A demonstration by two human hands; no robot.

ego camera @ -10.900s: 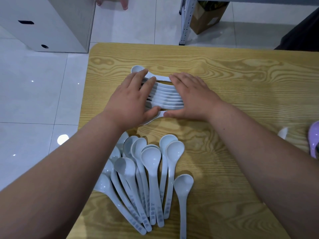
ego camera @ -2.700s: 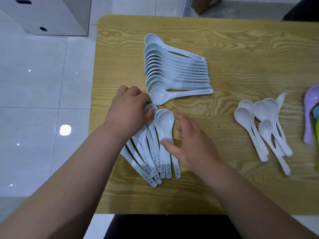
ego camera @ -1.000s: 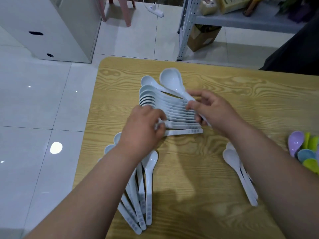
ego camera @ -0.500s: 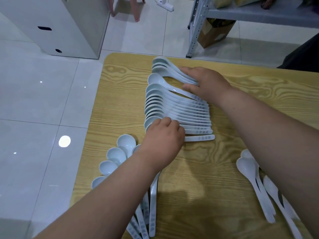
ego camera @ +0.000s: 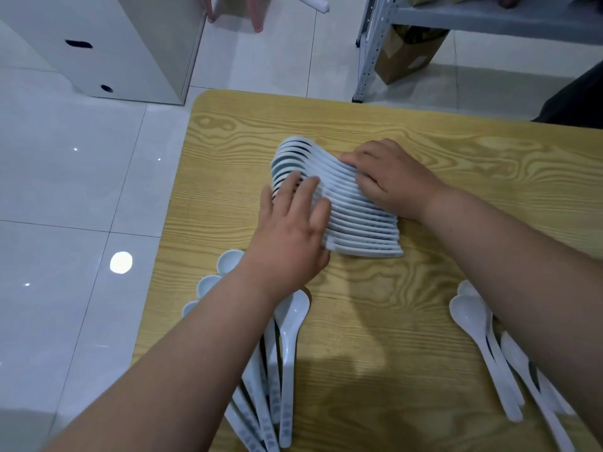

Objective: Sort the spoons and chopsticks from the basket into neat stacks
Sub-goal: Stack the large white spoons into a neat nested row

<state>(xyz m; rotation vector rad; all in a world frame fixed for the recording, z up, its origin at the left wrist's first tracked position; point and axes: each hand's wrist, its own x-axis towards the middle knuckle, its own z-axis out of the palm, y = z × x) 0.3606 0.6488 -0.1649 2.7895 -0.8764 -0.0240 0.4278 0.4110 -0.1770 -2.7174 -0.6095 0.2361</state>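
A tight nested row of white soup spoons point(ego camera: 352, 220) lies on the wooden table point(ego camera: 408, 337), bowls to the left, handles to the right. My left hand point(ego camera: 292, 230) lies flat against the near bowl end with straight fingers. My right hand point(ego camera: 388, 177) presses with straight fingers on the far handles. A loose fan of white spoons point(ego camera: 277, 353) lies near the front left edge, partly hidden under my left forearm. Another loose group of white spoons point(ego camera: 489, 353) lies at the front right, partly under my right arm. No chopsticks or basket are visible.
The table's left edge runs close to the spoon fan, with white tiled floor beyond. A white cabinet point(ego camera: 107, 47) stands at the far left. A metal shelf point(ego camera: 456, 17) with a cardboard box point(ego camera: 404, 53) under it stands behind the table.
Both hands have squeezed the spoon row together, so it is shorter and denser. My right hand slid from the far spoons onto the handles; my left hand opened flat on the bowls.
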